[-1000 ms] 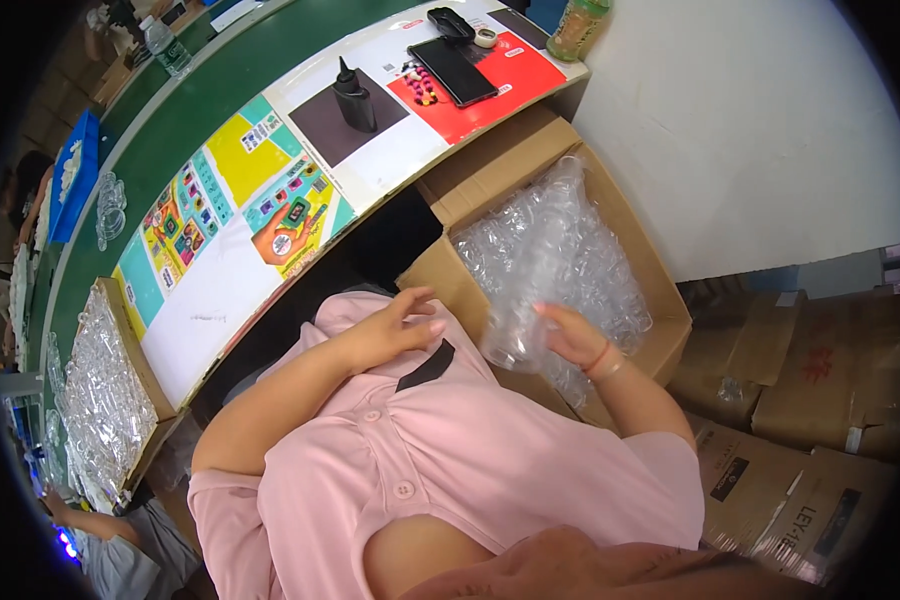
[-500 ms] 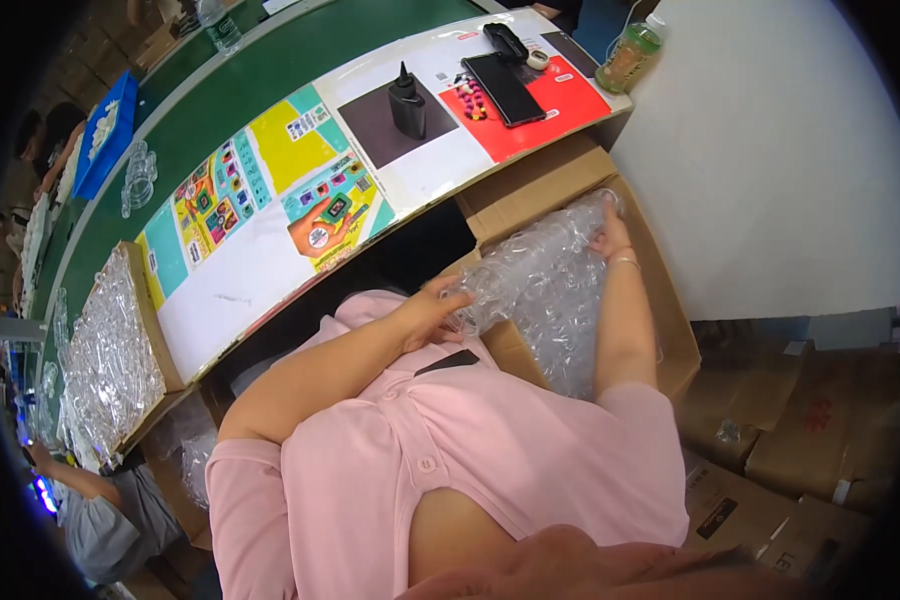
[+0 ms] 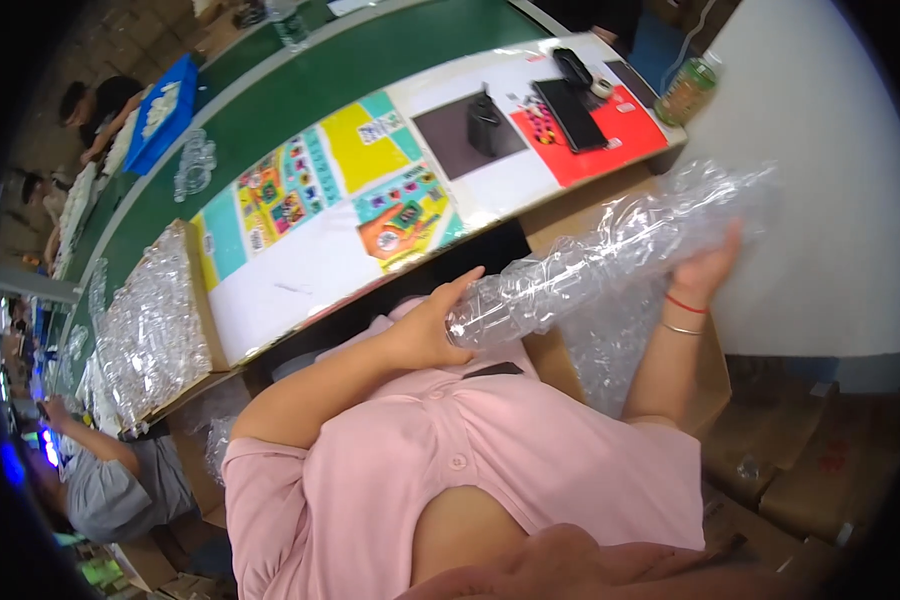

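A long bundle of nested clear plastic blister shells stretches between my two hands, lifted above an open cardboard box. My left hand is wrapped round its near left end, close to my shirt. Toward the other end, my right hand grips it from below and the side, with part of the fingers hidden behind the plastic. More clear shells lie in the box under the bundle.
Along the far side runs a table with printed sheets, a black squeeze bottle, a phone and a drink bottle. A carton of clear shells stands at left. Co-workers sit at far left; closed cartons are stacked at right.
Both hands have lifted the bundle of clear shells up out of the box. My right hand has risen to the right, and the view has shifted slightly.
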`<state>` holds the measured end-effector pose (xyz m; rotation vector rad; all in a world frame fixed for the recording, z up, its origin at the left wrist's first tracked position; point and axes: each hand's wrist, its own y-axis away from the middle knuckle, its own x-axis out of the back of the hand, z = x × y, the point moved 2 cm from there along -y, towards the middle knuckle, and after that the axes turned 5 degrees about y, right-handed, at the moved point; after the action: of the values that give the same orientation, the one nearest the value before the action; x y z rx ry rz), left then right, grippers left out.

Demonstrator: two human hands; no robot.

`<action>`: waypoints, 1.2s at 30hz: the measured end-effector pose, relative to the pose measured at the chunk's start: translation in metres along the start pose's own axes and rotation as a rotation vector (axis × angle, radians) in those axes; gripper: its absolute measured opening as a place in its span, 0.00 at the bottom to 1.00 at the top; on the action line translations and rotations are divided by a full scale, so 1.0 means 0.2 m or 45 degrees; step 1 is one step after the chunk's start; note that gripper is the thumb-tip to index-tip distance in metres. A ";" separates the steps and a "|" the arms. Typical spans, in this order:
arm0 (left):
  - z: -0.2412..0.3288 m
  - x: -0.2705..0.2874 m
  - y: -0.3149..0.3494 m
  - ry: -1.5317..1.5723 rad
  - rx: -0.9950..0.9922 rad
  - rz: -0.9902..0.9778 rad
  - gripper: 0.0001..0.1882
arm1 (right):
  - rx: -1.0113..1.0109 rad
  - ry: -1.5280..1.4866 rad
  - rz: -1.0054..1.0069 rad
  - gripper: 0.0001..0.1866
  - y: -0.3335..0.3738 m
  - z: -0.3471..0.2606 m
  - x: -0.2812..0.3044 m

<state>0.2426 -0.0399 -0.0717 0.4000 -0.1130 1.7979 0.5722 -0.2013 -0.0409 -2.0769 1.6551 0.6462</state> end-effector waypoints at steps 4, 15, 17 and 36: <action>0.06 0.24 0.11 -0.077 -0.051 0.230 0.48 | 0.173 -0.444 -0.964 0.25 0.28 -0.25 -0.71; -0.48 0.99 0.52 -0.131 -0.002 1.270 0.45 | 0.559 0.203 -2.098 0.37 0.94 0.04 -2.28; -0.56 1.04 0.52 -0.056 -0.034 1.286 0.46 | 0.680 0.225 -2.108 0.37 1.06 0.11 -2.41; 0.06 1.41 0.69 0.177 -0.466 1.380 0.55 | 0.660 0.156 -2.098 0.39 1.40 0.15 -2.54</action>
<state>0.0529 0.1800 0.0515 -0.1028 -0.6469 2.7816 0.1988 0.1555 0.2243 -2.1841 -0.2272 -0.4287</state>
